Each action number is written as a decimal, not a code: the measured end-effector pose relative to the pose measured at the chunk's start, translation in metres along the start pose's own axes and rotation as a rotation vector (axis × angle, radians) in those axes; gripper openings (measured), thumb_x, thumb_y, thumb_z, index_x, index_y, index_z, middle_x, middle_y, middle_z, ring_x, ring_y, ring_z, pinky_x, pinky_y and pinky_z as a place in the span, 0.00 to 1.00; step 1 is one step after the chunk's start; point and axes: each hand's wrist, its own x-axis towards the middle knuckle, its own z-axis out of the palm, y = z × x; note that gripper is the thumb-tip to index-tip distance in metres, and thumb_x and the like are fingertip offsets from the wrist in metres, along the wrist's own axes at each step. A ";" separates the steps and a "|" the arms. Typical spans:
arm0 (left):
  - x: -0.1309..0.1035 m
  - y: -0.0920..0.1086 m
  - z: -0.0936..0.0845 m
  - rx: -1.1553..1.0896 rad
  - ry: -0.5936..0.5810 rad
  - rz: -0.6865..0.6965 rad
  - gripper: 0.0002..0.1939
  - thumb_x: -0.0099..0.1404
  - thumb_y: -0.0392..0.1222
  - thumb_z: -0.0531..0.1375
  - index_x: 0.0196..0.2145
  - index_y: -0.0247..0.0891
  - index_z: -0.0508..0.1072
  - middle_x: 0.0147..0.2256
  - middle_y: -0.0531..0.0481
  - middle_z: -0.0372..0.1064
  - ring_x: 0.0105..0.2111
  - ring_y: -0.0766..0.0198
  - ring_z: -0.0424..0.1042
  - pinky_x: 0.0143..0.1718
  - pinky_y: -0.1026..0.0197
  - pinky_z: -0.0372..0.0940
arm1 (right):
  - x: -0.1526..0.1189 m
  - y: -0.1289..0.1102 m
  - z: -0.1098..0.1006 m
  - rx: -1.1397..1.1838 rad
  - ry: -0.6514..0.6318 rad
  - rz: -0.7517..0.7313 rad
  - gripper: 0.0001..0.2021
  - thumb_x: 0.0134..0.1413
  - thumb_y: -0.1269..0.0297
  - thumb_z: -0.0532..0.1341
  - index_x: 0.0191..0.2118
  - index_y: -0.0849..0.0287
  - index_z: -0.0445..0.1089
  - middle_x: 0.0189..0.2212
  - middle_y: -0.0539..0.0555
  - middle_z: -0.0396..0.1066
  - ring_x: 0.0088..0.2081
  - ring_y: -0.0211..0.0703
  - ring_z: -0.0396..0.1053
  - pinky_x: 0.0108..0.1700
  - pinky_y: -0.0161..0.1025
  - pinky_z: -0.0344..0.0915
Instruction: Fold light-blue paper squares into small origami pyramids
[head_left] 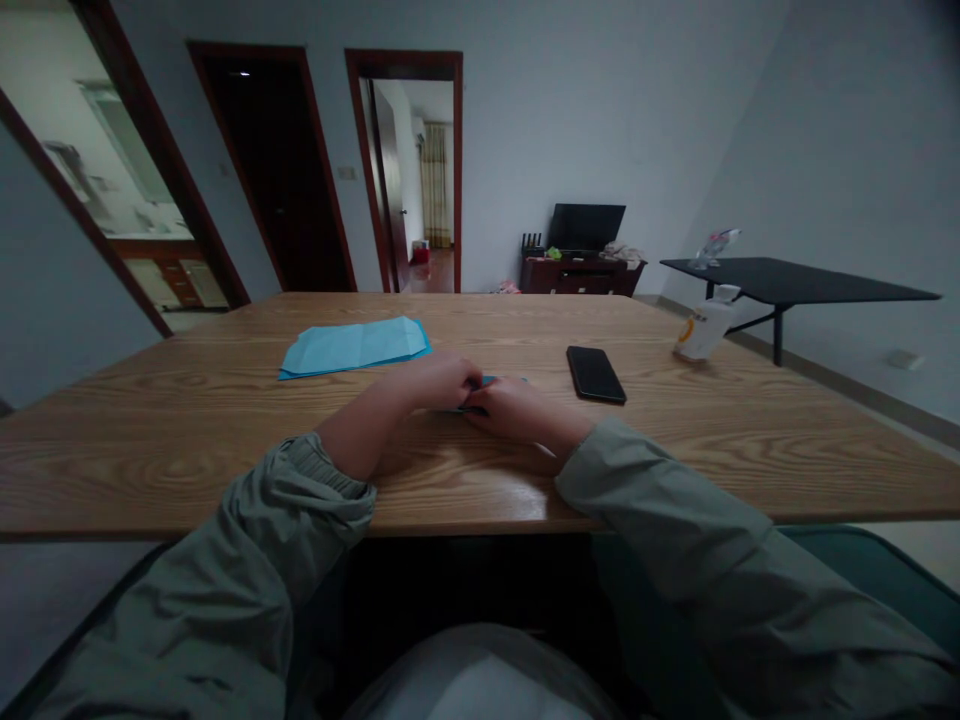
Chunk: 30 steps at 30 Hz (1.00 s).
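Note:
My left hand (442, 382) and my right hand (506, 408) meet over the middle of the wooden table, their fingers curled and touching. Between them is a piece of blue paper (488, 380); only slivers of its edges show, since the hands cover most of it. Both hands are closed on this paper, low over the tabletop. Further off to the left, light blue paper sheets (356, 345) with creases lie flat, a deeper blue showing at their edges. To the right of my right hand rests a black smartphone (595, 375), screen up.
On the table's (225, 450) right side stands a white bottle (706, 325), seemingly tilted by the lens. Beyond it is a black table (795, 280) with a clear plastic item on it. A television (587, 228) sits on a dark cabinet (577, 275) by the far wall.

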 end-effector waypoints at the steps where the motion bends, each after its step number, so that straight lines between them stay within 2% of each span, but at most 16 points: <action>1: -0.001 -0.001 -0.001 -0.029 -0.011 0.008 0.16 0.57 0.37 0.54 0.38 0.40 0.79 0.34 0.48 0.77 0.30 0.63 0.70 0.29 0.64 0.56 | 0.000 0.002 0.002 0.002 0.007 -0.007 0.12 0.61 0.61 0.56 0.44 0.55 0.76 0.38 0.56 0.76 0.34 0.44 0.72 0.36 0.37 0.60; 5: -0.001 -0.006 0.001 -0.064 -0.087 0.015 0.17 0.56 0.42 0.57 0.42 0.41 0.77 0.35 0.49 0.76 0.30 0.63 0.70 0.30 0.64 0.57 | -0.002 0.005 0.001 0.006 0.032 -0.079 0.11 0.59 0.60 0.59 0.41 0.56 0.76 0.35 0.57 0.76 0.32 0.43 0.71 0.35 0.37 0.60; 9: 0.004 -0.008 0.007 -0.005 -0.105 0.001 0.17 0.54 0.46 0.60 0.42 0.43 0.77 0.36 0.48 0.76 0.31 0.61 0.70 0.29 0.63 0.56 | -0.006 0.005 -0.015 0.124 0.143 -0.156 0.12 0.52 0.56 0.65 0.37 0.59 0.75 0.32 0.56 0.74 0.32 0.42 0.70 0.36 0.37 0.60; 12: 0.007 -0.003 0.010 0.013 -0.085 0.012 0.17 0.56 0.46 0.59 0.41 0.41 0.77 0.35 0.47 0.75 0.29 0.62 0.69 0.27 0.63 0.56 | -0.012 0.012 -0.029 0.314 0.301 -0.104 0.14 0.50 0.53 0.65 0.35 0.60 0.74 0.30 0.54 0.73 0.31 0.40 0.69 0.35 0.36 0.61; 16: 0.006 0.010 0.011 0.075 -0.112 0.026 0.15 0.56 0.39 0.57 0.40 0.40 0.77 0.32 0.46 0.74 0.26 0.63 0.67 0.26 0.62 0.54 | -0.020 0.029 -0.037 0.458 0.439 0.030 0.13 0.52 0.55 0.63 0.31 0.62 0.73 0.26 0.53 0.72 0.30 0.39 0.68 0.33 0.35 0.61; 20: 0.006 0.014 0.012 0.099 -0.177 0.003 0.12 0.54 0.36 0.56 0.36 0.39 0.77 0.29 0.48 0.73 0.23 0.65 0.64 0.25 0.62 0.54 | -0.022 0.042 -0.032 0.493 0.384 0.074 0.12 0.52 0.57 0.62 0.32 0.63 0.73 0.27 0.54 0.71 0.30 0.39 0.68 0.31 0.35 0.61; 25: 0.011 0.002 0.009 0.060 -0.216 -0.011 0.15 0.54 0.42 0.58 0.39 0.42 0.78 0.30 0.51 0.74 0.25 0.66 0.64 0.28 0.64 0.55 | -0.019 0.046 -0.024 0.548 0.296 0.056 0.12 0.54 0.58 0.60 0.34 0.64 0.73 0.27 0.54 0.71 0.29 0.39 0.67 0.31 0.35 0.61; 30: 0.018 -0.008 0.008 -0.004 -0.252 -0.006 0.18 0.52 0.44 0.60 0.41 0.45 0.79 0.30 0.52 0.75 0.25 0.65 0.66 0.27 0.64 0.55 | -0.022 0.040 -0.030 0.516 0.364 0.060 0.13 0.57 0.57 0.58 0.36 0.63 0.72 0.29 0.55 0.71 0.32 0.40 0.66 0.33 0.36 0.62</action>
